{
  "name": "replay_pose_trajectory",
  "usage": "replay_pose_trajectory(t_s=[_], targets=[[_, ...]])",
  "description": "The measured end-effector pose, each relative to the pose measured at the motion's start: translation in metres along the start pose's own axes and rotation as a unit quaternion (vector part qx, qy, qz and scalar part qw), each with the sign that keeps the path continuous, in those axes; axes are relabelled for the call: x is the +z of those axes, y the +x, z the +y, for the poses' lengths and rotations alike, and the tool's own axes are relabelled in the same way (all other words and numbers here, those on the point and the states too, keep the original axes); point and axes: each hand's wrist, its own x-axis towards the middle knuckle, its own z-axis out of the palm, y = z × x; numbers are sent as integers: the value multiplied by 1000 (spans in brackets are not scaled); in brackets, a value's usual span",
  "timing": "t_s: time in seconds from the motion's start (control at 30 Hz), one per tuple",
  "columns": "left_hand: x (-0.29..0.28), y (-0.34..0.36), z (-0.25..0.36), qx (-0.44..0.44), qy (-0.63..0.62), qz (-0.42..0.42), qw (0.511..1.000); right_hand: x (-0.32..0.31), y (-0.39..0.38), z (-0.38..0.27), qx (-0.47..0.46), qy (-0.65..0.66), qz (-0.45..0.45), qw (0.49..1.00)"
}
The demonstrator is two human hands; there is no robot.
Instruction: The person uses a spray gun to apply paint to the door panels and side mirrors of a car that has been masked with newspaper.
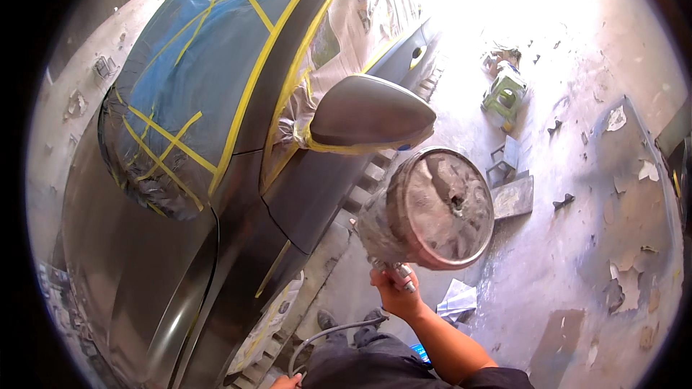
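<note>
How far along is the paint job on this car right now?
Masking looks done: the windshield is covered with blue film and yellow tape, and the side window is papered. In hand: the right hand holds the spray gun near the side mirror; the left hand is by the air hose. How much of the grey fender remains unsprayed cannot be told.

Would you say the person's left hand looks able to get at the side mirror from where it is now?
Probably not without moving: the left hand sits low by the hose, well short of the side mirror, with the spray gun's cup raised in between.
</note>
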Motion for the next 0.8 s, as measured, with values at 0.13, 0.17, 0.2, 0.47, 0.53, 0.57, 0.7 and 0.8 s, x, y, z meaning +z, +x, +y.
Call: replay_pose_trajectory(t_s=[0.13,0.17,0.2,0.47,0.53,0.57,0.7,0.8], targets=[[1,32,-17,4,63,20,998,-19,-8,15,-51,-107,57,991],[1,38,-18,38,4,-10,999,-28,-19,20,-25,-97,94,991],[0,51,-20,27,25,-6,999,-33,-24,15,1,-85,129,988],[-13,92,-17,18,85,-9,996,-48,-65,6,128,-139,191,963],[-16,92,-15,19,96,-7,995,-42,-61,19,83,-97,120,984],[-18,93,-15,18,99,-3,995,-37,-55,19,114,-43,92,988],[-17,92,-7,18,114,8,993,-40,-24,17,109,51,68,990],[-8,92,8,28,125,20,992,-85,-13,15,120,-20,78,990]])
